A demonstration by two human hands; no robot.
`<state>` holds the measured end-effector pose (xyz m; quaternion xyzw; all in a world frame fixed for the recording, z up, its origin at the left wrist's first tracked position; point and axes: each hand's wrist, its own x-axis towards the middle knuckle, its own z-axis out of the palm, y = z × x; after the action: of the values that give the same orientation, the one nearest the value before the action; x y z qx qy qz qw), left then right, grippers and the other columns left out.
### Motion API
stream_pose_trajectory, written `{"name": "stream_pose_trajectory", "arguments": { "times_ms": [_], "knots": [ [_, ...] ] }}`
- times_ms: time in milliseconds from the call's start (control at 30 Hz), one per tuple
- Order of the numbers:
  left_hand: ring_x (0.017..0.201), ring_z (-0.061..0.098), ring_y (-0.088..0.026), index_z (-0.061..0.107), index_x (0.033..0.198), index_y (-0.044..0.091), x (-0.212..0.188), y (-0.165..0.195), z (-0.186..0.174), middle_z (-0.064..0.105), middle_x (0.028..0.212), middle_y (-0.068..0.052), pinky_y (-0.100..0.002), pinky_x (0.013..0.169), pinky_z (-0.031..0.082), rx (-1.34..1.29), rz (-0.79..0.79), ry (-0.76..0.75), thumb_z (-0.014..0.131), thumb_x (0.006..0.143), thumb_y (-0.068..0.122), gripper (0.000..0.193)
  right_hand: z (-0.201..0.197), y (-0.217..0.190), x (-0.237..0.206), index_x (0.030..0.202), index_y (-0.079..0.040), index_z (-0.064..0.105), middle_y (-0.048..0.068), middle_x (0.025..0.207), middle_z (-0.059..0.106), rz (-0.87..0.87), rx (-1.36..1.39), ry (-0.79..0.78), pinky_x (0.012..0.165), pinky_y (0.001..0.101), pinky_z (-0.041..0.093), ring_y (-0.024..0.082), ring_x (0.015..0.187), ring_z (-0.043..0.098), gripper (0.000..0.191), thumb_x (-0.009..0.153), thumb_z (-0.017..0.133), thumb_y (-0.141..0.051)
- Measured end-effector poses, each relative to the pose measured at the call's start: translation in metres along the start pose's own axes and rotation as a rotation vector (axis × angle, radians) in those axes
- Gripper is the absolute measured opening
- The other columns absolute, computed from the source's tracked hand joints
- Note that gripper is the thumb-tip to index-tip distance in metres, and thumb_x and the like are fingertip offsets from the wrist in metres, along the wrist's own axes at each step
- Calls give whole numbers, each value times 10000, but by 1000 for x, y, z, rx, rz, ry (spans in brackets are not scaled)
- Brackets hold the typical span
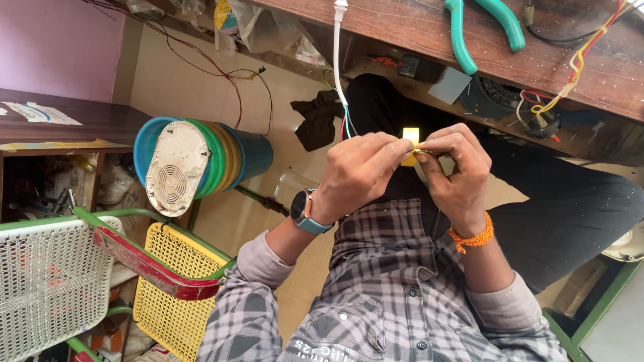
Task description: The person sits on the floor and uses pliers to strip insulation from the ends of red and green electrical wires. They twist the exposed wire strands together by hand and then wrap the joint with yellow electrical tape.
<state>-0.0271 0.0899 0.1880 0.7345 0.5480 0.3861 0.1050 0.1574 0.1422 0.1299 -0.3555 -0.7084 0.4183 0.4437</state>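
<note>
Yellow tape (410, 139) sits pinched between both hands. The left hand (359, 171) has its grip closed tight on the tape and on thin coloured wires (347, 124). The right hand (456, 171) pinches the tape's other side. A white cable (337, 60) runs up from the grip to the wooden surface (416, 30), where green pliers (483, 23) lie.

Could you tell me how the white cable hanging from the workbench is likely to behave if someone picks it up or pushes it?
The white cable is thin and hangs slack off the workbench, so it probably flops and swings. It looks light. The left hand holds its coloured wires, so a push would likely tug there.
</note>
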Motion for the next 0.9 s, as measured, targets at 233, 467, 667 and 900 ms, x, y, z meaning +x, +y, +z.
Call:
{"name": "stream_pose_trajectory", "arguments": {
  "times_ms": [233, 467, 667, 900],
  "knots": [
    [780, 741, -142, 747, 1031, 18, 7, -13, -5, 764, 892, -85, -264, 707, 579, -521, -535, -220, 672, 1004, 142, 148, -2, -1, 0, 1018, -22, 707, 108, 994, 690, -160, -144, -24, 739, 298, 573, 213, 875, 712, 198, 893, 846, 45],
    [812, 717, -208, 750, 1052, 54, 13, -8, -10, 726, 930, -68, -308, 694, 555, -248, -288, -225, 736, 950, 169, 155, -1, -5, 5, 1002, -17, 726, 106, 965, 711, -226, -200, 21, 696, 300, 567, 218, 820, 718, 176, 902, 863, 30],
    [748, 652, -230, 703, 1075, 81, 12, -3, -11, 615, 844, -48, -377, 669, 505, 92, -22, -194, 748, 993, 156, 120, -6, -6, 5, 1048, -22, 729, 106, 1009, 722, -187, -192, 1, 747, 286, 583, 212, 872, 728, 193, 914, 856, 34],
    [689, 663, -202, 709, 1041, 100, 15, -4, -8, 657, 871, -27, -329, 592, 502, -81, -104, -139, 761, 946, 156, 122, -6, 10, -5, 1260, -31, 657, 87, 1098, 755, 43, 10, -43, 744, 255, 548, 127, 812, 660, 450, 855, 850, -63]
  ]
}}
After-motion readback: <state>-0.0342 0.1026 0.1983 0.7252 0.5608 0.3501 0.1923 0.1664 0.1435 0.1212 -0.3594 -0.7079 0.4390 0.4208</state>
